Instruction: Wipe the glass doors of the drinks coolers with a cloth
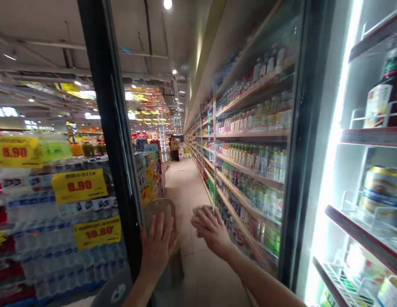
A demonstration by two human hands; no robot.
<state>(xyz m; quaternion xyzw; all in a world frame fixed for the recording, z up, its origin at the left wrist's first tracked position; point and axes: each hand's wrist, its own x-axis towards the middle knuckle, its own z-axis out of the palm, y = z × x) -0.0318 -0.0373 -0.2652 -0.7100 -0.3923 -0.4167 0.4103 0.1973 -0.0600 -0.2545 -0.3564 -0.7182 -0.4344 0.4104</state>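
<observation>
In front of me stands a glass door with a black frame (113,115), swung out from a lit drinks cooler. My left hand (156,243) lies flat against the glass beside the frame's left upright, its fingers spread and holding nothing. A crumpled greyish cloth (199,214) is under my right hand (215,232), pressed to the pane a little right of the left hand. The right fingers are bent over the cloth and hide part of it. A blurred chair (171,204) shows through the glass behind the left hand.
Cooler shelves (365,136) with cans and bottles are close on my right. Stacked bottled water (60,251) with yellow price signs (80,186) stands left. Beyond the glass, an aisle (182,181) runs past bottle shelves (249,162) toward a person (174,149) and a green cart (186,152).
</observation>
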